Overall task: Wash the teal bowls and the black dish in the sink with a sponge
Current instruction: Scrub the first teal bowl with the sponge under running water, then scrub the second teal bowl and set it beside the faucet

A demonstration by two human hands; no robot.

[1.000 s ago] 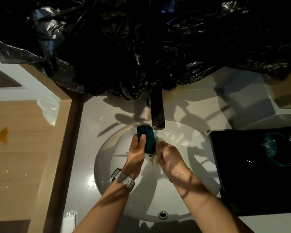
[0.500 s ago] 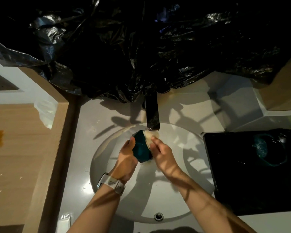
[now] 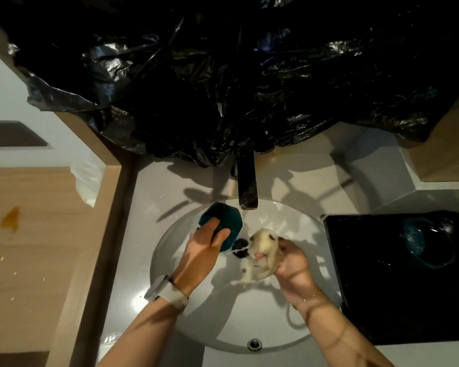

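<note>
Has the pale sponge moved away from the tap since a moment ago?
Yes. The pale soapy sponge, held by the right hand, was just under the dark flat tap; now it is lower and rightward, apart from the teal bowl.

Dim, warm light casts hard shadows across the sink [image 3: 297, 327]; edges bend, sponge [image 3: 263, 251] motion-blurred.

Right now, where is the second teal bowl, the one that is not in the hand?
In the head view, the second teal bowl lies on the black dish, on the counter right of the sink, far from both hands.
</note>
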